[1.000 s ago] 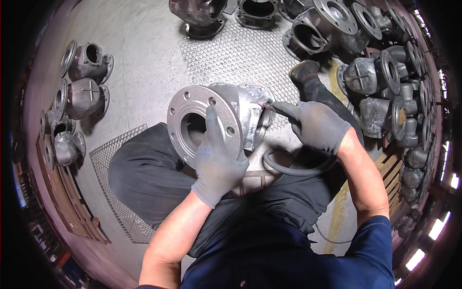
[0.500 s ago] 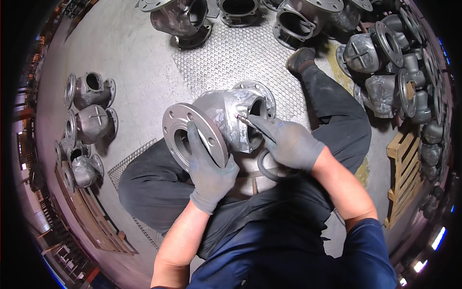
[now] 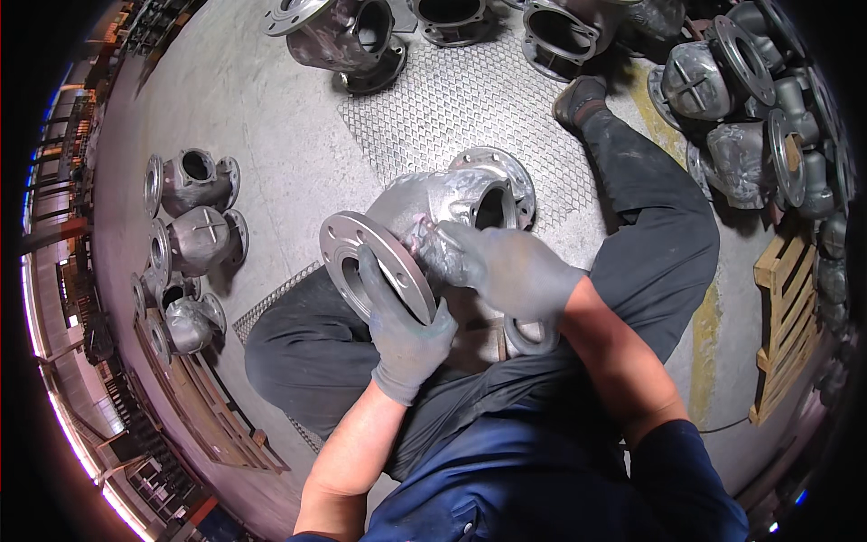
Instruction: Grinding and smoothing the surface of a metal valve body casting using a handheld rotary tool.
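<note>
A grey cast metal valve body (image 3: pixel 402 200) with round bolt-holed flanges rests in front of me between my legs. My left hand (image 3: pixel 406 334), in a grey glove, is closed on the rim of its near flange (image 3: pixel 397 262), fingers over the face and thumb behind. Blurred by motion, my gloved right hand (image 3: pixel 519 266) is closed over the casting's side, beside the square opening. From its fingertips a slim tool (image 3: pixel 423 233) with a pinkish tip touches the casting; the tool's body is hidden in the hand. Below that hand curves a thick grey hose (image 3: pixel 531 339).
Several similar castings stand at the left (image 3: pixel 199 239), along the far edge (image 3: pixel 339 41) and piled at the right (image 3: pixel 700 81). Wooden pallets lie at left (image 3: pixel 203 406) and right (image 3: pixel 786 316). Patterned metal plate (image 3: pixel 433 99) covers the floor ahead.
My right hand and the tool tip have moved left and slightly down along the casting, toward the near flange. My left hand keeps its hold. The whole view has shifted a little.
</note>
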The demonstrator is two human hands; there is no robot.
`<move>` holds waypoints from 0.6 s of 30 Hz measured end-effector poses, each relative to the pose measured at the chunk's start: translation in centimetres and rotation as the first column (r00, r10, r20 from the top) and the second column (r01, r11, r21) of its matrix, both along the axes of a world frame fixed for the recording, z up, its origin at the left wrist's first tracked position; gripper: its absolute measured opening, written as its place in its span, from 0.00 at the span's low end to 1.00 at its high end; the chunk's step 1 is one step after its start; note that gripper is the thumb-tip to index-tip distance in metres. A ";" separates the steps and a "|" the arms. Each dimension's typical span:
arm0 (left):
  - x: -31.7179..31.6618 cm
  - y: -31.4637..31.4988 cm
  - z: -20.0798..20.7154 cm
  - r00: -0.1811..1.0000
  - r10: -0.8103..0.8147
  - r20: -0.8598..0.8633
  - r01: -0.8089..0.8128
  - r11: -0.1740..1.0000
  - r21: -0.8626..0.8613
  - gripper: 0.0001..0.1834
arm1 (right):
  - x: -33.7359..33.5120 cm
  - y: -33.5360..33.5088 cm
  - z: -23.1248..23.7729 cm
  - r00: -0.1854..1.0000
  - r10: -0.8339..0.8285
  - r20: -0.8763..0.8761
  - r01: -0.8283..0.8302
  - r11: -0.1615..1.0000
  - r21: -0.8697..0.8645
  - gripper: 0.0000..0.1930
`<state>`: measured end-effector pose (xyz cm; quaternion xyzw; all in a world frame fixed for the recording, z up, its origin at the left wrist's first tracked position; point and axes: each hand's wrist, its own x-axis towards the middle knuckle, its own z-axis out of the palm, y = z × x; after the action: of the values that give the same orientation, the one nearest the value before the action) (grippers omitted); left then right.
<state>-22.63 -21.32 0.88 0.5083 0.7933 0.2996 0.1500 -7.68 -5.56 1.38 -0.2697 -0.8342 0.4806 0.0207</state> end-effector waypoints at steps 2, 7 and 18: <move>-0.1 0.0 -0.1 1.000 0.007 -0.003 -0.007 1.000 -0.005 0.63 | -0.1 1.1 0.0 0.995 -0.025 0.093 0.023 1.000 0.021 0.27; -0.2 -0.1 -0.1 1.000 -0.001 -0.024 0.001 1.000 0.002 0.64 | -0.4 2.4 -0.3 0.999 0.031 -0.024 -0.031 0.999 0.028 0.27; 0.0 -0.1 0.1 0.991 -0.048 -0.125 0.049 0.999 0.012 0.63 | 0.5 -2.6 -2.6 0.998 -0.060 -0.007 0.060 0.998 0.019 0.33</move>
<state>-22.66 -21.38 0.98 0.5463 0.7863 0.2693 0.1036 -7.14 -8.13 -1.20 -0.2928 -0.8302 0.4726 0.0406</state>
